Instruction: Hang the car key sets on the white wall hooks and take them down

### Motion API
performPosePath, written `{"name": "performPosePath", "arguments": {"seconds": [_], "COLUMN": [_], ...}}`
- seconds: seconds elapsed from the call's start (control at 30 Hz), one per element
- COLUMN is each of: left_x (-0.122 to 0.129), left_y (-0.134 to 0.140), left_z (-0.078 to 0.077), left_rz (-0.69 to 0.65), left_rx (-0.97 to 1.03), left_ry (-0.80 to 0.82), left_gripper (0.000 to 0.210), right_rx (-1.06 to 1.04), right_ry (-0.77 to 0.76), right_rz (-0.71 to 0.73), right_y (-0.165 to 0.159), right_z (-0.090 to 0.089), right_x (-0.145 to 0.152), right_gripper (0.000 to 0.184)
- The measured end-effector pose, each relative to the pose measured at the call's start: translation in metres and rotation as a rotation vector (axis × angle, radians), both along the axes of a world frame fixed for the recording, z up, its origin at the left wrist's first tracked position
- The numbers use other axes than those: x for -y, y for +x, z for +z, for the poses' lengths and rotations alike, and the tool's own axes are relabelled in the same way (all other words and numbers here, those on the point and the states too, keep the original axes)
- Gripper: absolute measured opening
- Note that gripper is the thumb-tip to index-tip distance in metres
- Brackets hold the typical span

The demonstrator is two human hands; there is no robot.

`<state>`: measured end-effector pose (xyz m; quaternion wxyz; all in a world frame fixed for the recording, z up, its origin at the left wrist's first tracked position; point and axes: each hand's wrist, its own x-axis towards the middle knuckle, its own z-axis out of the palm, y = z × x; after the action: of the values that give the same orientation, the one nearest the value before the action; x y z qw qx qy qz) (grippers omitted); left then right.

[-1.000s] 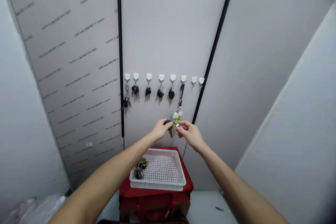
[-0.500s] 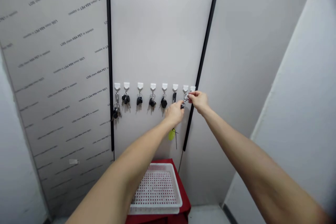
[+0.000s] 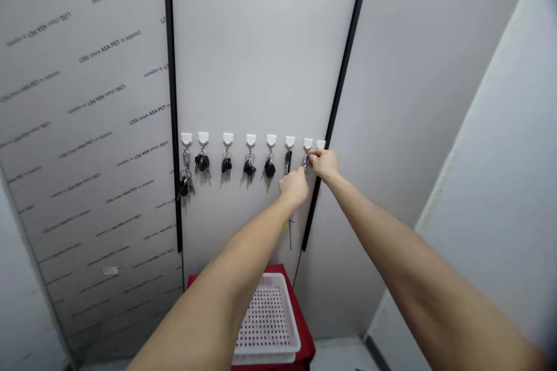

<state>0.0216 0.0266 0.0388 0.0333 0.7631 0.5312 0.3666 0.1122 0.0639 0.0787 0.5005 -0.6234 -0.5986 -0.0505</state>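
Observation:
A metal snap clasp of a key ring is just under a white wall hook, the second from the right in a row. My right hand pinches the clasp's upper part from the right. Below and to the left, my left hand is closed around the lower end of the same key ring; its keys are hidden by the fingers. Whether the clasp is over the hook cannot be made out. Beside my left hand hangs a black-handled item, with a yellow-green tag partly showing beneath the wrist.
Several key bunches hang from the hooks to the left. A white perforated basket stands below on a red-covered stand. Black vertical strips border the panel, and a white wall rises at right.
My hands have brought the key ring slightly up and closer beneath the hook. The black fob that showed at my left fingertips is now covered. The camera view has shifted a little.

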Motion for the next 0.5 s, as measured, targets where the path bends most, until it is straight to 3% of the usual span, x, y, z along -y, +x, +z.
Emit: {"name": "performPosePath", "arguments": {"seconds": [0.23,0.33,0.43,0.5], "left_x": [0.009,0.016,0.025,0.034], "left_y": [-0.011,-0.032,-0.069,-0.099], "left_z": [-0.004,-0.017,-0.046,-0.07], "left_rz": [-0.081,-0.174,-0.233,-0.208], "left_rx": [-0.01,0.004,0.035,0.063], "left_ry": [-0.028,-0.006,-0.003,-0.044], "left_gripper": [0.033,0.036,0.035,0.035], "right_rx": [-0.035,-0.015,0.072,0.145], "right_ry": [0.026,0.148,0.259,0.216], "right_rz": [0.002,-0.018,0.044,0.182], "right_y": [-0.001,-0.004,-0.023,-0.048], "right_z": [-0.008,-0.019,-0.052,-0.09], "right_x": [0.004,0.015,0.041,0.066], "right_gripper": [0.029,0.03,0.03,0.028]}}
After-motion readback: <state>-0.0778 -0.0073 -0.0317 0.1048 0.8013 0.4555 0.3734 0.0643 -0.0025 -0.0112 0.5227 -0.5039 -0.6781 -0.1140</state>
